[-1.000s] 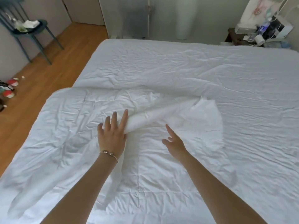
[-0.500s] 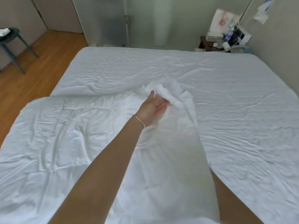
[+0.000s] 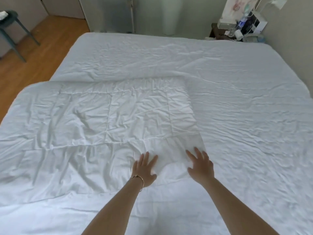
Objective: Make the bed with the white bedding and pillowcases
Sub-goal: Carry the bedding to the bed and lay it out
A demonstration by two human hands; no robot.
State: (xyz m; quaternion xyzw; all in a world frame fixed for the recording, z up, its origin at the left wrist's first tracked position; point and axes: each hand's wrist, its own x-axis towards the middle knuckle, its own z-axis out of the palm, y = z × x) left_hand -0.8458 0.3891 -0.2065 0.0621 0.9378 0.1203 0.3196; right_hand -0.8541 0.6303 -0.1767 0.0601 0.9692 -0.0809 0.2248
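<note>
A person's left hand (image 3: 144,168) and right hand (image 3: 200,164) press flat, fingers spread and gripping nothing, on the quilted white duvet (image 3: 94,119) at lower centre, which looks soft, light and limp, best gathered at its right edge.

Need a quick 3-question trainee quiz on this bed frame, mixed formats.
1. True or false: the left hand grips a bunched fold of the quilted duvet.
2. What is on the left wrist? A) watch B) bracelet C) nothing
3. The right hand lies flat with its fingers ____.

Key: 1 false, both hands lie flat; 2 B; 3 spread.
</note>
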